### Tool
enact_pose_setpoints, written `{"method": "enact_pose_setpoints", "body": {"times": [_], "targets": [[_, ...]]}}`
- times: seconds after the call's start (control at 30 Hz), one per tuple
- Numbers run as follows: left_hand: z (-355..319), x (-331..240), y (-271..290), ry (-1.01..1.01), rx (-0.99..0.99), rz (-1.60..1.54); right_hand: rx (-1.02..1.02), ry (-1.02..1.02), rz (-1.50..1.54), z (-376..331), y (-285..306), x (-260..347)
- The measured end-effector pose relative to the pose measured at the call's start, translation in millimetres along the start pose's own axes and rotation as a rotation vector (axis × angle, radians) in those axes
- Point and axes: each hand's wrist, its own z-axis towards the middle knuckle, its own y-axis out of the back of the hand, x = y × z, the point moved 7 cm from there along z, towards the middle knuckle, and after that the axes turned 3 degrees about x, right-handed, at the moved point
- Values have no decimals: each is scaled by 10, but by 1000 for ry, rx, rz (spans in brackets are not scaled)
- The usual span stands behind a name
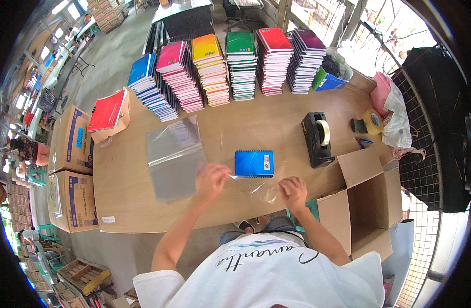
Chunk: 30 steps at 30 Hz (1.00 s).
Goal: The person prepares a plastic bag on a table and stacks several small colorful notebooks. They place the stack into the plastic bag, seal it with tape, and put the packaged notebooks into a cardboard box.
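1. The tan table (127,200) filled most of the view, its near edge bowed by the lens.
2. A small blue notebook (254,163), spiral-bound, lay flat near the table's front, just beyond and between the two hands.
3. The left hand (211,182) was off the notebook's near left corner, fingertips drawn together; I cannot tell whether they gripped anything.
4. The right hand (293,193) pinched a crumpled piece of clear film (264,191) near the notebook's near right corner.
5. Left of the notebook, clear plastic sheets (174,154) lay flat on the wood.
6. To its right stood a black tape dispenser (312,141) with a roll in it.
7. Along the far side rose six notebook stacks: blue (154,87), pink (180,77), yellow (211,69), green (241,65), red (274,61) and purple (305,61). A blue bin (332,82) stood beside the last.
8. A red notebook (108,110) rested at the far left, near two cartons (74,200) beside the table.
9. On the right were a roll of yellow tape (367,121), a pink bag (381,92) and an open cardboard box (389,200).
10. Beyond, a grey floor (107,56) ran past piled boxes (106,14); dark cloth (435,128) hung on wire mesh at the right.
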Motion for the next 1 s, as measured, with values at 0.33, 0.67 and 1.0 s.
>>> {"method": "enact_pose_setpoints", "body": {"times": [0.33,0.67,1.0], "targets": [[-486,-765,-540,14,130,237,298,84,47,-59,-116,177],[-849,-386,-770,-242,341,6,178,395,-227,-872,-439,-204],[-297,-436,-348,-54,109,-210,49,127,-157,-436,-184,220]]}}
